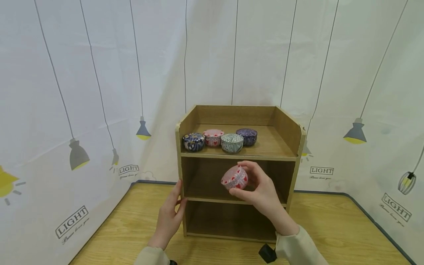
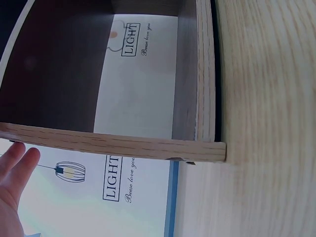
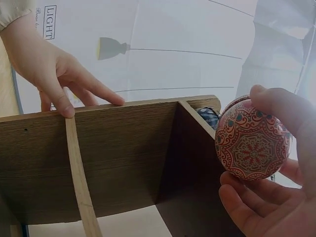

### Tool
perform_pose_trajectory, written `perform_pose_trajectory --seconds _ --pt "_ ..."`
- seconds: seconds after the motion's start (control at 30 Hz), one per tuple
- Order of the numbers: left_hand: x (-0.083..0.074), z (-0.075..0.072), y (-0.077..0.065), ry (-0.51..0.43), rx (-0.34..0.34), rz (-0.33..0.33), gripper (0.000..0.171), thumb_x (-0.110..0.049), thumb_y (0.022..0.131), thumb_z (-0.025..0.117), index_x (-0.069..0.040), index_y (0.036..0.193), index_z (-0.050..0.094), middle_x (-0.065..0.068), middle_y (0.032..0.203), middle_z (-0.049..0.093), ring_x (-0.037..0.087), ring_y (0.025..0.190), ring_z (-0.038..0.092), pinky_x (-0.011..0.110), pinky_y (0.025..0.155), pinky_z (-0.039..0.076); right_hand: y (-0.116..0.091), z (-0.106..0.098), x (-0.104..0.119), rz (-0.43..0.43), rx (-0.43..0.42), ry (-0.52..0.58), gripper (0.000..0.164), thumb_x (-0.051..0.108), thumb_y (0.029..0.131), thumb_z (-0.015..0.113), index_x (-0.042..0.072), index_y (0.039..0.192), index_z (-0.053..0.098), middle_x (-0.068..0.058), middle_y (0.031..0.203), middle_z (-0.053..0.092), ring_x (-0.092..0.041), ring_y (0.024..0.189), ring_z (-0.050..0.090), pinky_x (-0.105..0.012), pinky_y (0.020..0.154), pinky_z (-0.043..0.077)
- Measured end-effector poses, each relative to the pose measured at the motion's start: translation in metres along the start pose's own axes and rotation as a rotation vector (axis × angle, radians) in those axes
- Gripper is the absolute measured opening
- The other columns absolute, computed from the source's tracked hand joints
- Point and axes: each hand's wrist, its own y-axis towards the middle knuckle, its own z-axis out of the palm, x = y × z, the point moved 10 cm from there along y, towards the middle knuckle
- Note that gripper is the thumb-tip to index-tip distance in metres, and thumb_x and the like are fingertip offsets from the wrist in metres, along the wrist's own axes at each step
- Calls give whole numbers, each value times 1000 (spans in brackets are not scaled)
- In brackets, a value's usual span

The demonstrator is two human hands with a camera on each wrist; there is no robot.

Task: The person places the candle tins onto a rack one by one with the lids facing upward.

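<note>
My right hand pinches a small round tin between thumb and fingers, in front of the middle compartment of a wooden shelf unit. The tin is pink with red figures round its side; a red-and-teal mandala pattern covers its round face in the right wrist view. With fairly straight fingers, my left hand touches the unit's left side, thumb at the front edge near the middle board. On the top board stand a navy floral tin, a pink-and-red tin, a pale green tin and a purple tin.
The shelf unit stands on a light wooden table. White sheets printed with hanging lamps close in the back and both sides. Raised side panels flank the top board.
</note>
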Motion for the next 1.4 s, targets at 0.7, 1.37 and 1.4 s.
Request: perform_pose_trajectory --seconds 0.7,1.37,1.4 --pt "0 0 -1 -10 6 1 52 -15 101 53 0 148 37 12 151 40 15 131 43 38 74 59 3 -9 5 5 -35 41 65 -1 70 85 6 127 55 -10 105 63 -14 88 63 -22 79 54" --pt "1 1 -2 -13 2 4 52 -14 100 54 0 147 37 12 149 41 15 131 44 18 83 53 6 -19 10 -8 -67 0 63 0 70 85 7 126 56 -9 103 64 -15 85 60 -22 73 53" --pt "1 0 -2 -12 2 3 53 -11 99 56 0 147 38 12 149 41 15 131 44 19 82 54 7 -20 11 -9 -70 -3 63 0 70 85 7 126 56 -9 104 64 -15 85 60 -22 73 53"
